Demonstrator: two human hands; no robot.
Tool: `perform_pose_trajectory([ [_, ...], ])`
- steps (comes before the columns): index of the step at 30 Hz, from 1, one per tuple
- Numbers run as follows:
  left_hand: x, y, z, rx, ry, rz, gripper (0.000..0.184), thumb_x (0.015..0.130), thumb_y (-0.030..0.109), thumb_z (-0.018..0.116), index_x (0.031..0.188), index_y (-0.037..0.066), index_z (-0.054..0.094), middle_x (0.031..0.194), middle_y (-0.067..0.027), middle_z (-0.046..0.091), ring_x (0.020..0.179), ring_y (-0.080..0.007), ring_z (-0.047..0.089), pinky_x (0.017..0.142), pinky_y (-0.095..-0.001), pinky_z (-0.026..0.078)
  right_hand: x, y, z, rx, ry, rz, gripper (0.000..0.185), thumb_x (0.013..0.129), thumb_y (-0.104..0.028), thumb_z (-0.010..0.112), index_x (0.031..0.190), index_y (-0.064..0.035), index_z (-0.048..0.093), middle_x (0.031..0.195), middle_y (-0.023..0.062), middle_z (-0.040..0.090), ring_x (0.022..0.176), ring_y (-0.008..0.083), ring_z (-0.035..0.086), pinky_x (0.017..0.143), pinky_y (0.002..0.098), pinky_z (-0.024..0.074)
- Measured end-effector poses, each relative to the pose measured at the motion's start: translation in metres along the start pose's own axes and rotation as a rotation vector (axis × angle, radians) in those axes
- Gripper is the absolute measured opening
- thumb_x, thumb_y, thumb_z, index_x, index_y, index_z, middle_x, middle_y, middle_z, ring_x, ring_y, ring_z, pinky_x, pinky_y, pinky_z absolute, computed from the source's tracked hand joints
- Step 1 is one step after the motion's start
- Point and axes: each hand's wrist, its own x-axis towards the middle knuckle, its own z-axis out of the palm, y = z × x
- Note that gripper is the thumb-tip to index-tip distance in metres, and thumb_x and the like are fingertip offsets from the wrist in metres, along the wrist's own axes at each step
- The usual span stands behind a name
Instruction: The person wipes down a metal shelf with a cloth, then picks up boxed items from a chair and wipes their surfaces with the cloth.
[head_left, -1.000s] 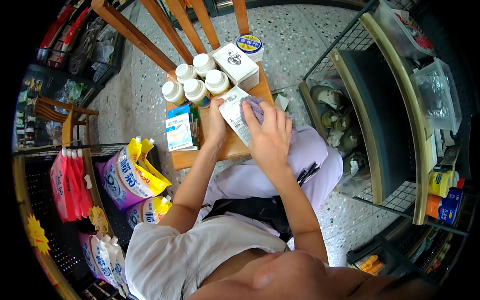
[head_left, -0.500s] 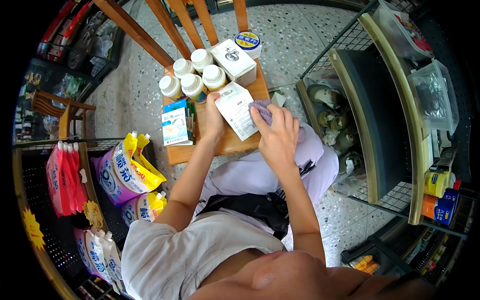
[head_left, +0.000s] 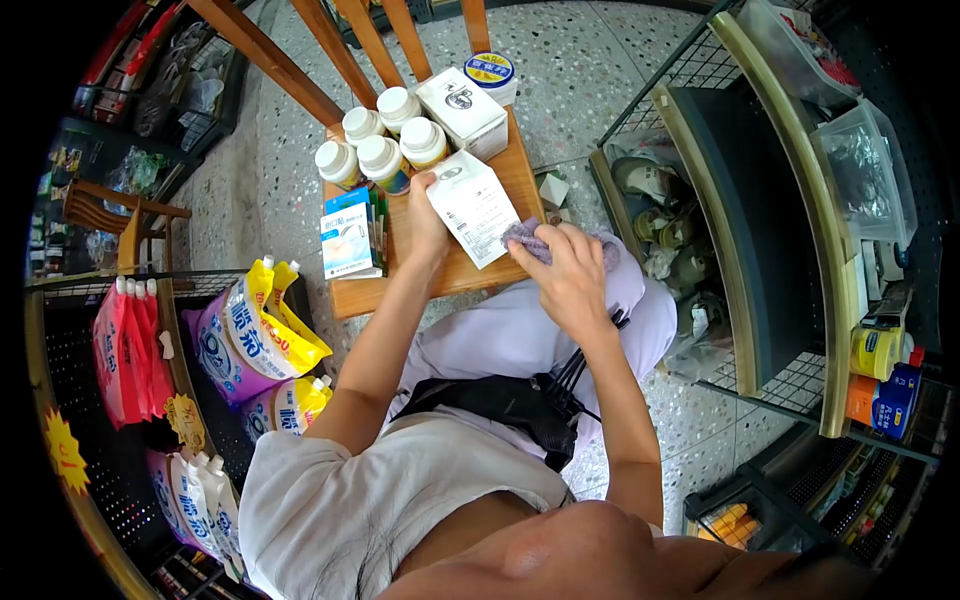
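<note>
My left hand [head_left: 428, 228] grips a white printed box [head_left: 474, 212] by its left edge, tilted above the wooden chair seat [head_left: 365, 299]. In my right hand [head_left: 573, 282] is a bunched purple cloth [head_left: 524, 237], at the box's lower right edge; whether it touches the box I cannot tell. Just beyond my left hand stand several white-capped bottles [head_left: 379, 152]. Another white box [head_left: 463, 108] and a round tub with a blue and yellow lid [head_left: 489, 70] are at the back of the seat. Blue-and-white boxes [head_left: 348, 240] lie left of my left wrist.
Chair back slats [head_left: 355, 60] rise behind the seat. Left, a rack holds detergent pouches [head_left: 245, 335] and red pouches [head_left: 130, 350]. Right, wire shelving [head_left: 750, 240] carries clear plastic bins [head_left: 868, 175] and bagged goods. A black bag [head_left: 510, 408] rests on my lap.
My right hand and the cloth have moved slightly right and down, off the box's printed face to its edge. The left hand still holds the box.
</note>
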Motion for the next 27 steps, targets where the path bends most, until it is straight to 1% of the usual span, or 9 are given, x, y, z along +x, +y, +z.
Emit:
perform_pose_trajectory([
  [6, -0.001, 0.004, 0.005, -0.034, 0.034, -0.039, 0.042, 0.091, 0.035, 0.042, 0.109, 0.0, 0.056, 0.102, -0.0146, 0.066, 0.094, -0.024, 0.064, 0.086, -0.0327, 0.048, 0.001, -0.019, 0.005, 0.032, -0.058, -0.056, 0.036, 0.079, -0.01, 0.057, 0.111, -0.0184, 0.071, 0.111, 0.0041, 0.058, 0.105, 0.0237, 0.053, 0.084, 0.0376, 0.04],
  [12, -0.006, 0.007, 0.012, -0.048, 0.051, -0.034, 0.043, 0.09, 0.035, 0.041, 0.111, 0.0, 0.056, 0.102, -0.0147, 0.066, 0.093, -0.0242, 0.064, 0.086, -0.0323, 0.048, 0.006, -0.026, 0.005, 0.021, -0.072, -0.11, 0.034, 0.08, -0.014, 0.056, 0.112, -0.0166, 0.07, 0.111, 0.0041, 0.058, 0.106, 0.0227, 0.052, 0.084, 0.0371, 0.0399],
  [15, -0.001, 0.005, 0.006, -0.071, 0.021, -0.077, 0.043, 0.09, 0.034, 0.042, 0.111, 0.0, 0.056, 0.102, -0.0148, 0.066, 0.092, -0.0245, 0.064, 0.085, -0.0328, 0.049, 0.014, -0.03, 0.001, 0.036, -0.085, -0.114, 0.033, 0.081, -0.015, 0.056, 0.111, -0.0151, 0.07, 0.11, 0.0046, 0.058, 0.106, 0.0225, 0.053, 0.083, 0.0368, 0.0399],
  [18, 0.0, 0.003, 0.006, -0.082, 0.04, -0.063, 0.042, 0.09, 0.034, 0.041, 0.11, 0.0, 0.056, 0.1, -0.0147, 0.065, 0.091, -0.024, 0.064, 0.084, -0.0332, 0.049, 0.022, -0.036, 0.003, 0.008, -0.047, -0.11, 0.032, 0.08, -0.015, 0.057, 0.109, -0.0146, 0.07, 0.11, 0.0051, 0.058, 0.106, 0.0226, 0.053, 0.083, 0.0366, 0.0398],
  [21, 0.003, 0.001, 0.0, -0.02, -0.001, -0.034, 0.041, 0.091, 0.034, 0.041, 0.109, 0.0, 0.056, 0.099, -0.0143, 0.065, 0.09, -0.0232, 0.064, 0.083, -0.0333, 0.049, 0.035, -0.041, 0.002, 0.005, -0.02, -0.1, 0.031, 0.08, -0.015, 0.057, 0.108, -0.0137, 0.07, 0.109, 0.0057, 0.058, 0.106, 0.0227, 0.053, 0.083, 0.0365, 0.04],
  [24, 0.003, 0.0, -0.002, -0.03, -0.031, -0.069, 0.04, 0.091, 0.034, 0.04, 0.107, 0.0, 0.056, 0.097, -0.014, 0.064, 0.089, -0.0225, 0.063, 0.083, -0.0336, 0.049, 0.047, -0.044, 0.002, 0.048, -0.024, -0.07, 0.035, 0.078, -0.012, 0.059, 0.111, -0.0161, 0.071, 0.109, 0.0062, 0.057, 0.106, 0.0258, 0.053, 0.085, 0.0393, 0.0399],
  [27, 0.001, 0.002, -0.003, -0.055, -0.061, -0.083, 0.04, 0.091, 0.033, 0.04, 0.106, 0.0, 0.057, 0.097, -0.0135, 0.065, 0.088, -0.0225, 0.063, 0.082, -0.0339, 0.049, 0.059, -0.044, 0.008, 0.042, 0.014, -0.085, 0.036, 0.078, -0.012, 0.06, 0.112, -0.0167, 0.07, 0.11, 0.0065, 0.057, 0.106, 0.0263, 0.053, 0.084, 0.0397, 0.0397],
])
